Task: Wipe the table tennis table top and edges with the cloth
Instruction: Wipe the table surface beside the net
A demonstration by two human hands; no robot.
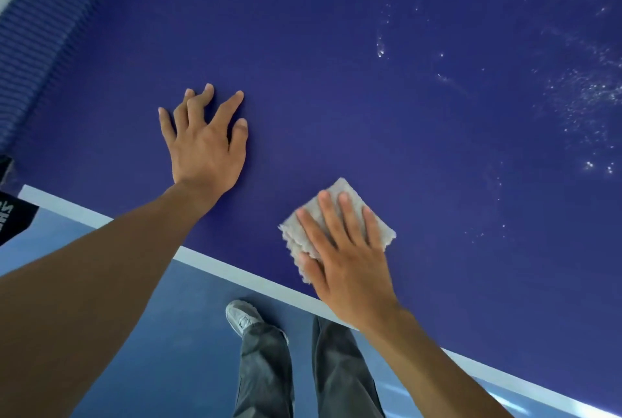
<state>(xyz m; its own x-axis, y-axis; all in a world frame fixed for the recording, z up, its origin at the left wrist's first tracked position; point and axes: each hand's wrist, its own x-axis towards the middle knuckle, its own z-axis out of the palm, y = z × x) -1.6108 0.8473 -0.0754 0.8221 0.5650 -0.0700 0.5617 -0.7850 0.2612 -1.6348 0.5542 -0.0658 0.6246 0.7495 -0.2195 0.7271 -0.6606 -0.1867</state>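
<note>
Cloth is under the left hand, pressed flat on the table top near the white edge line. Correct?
No. Head view shows the cloth under the right hand, not the left; the left hand rests bare on the table top. Rest holds: pressed flat, near the white edge line.

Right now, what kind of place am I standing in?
Probably an indoor table tennis room or sports hall. The dark blue table has a white edge line, the floor below is smooth blue sports-style flooring, and the right hand presses a cloth on the speckled top.
</note>
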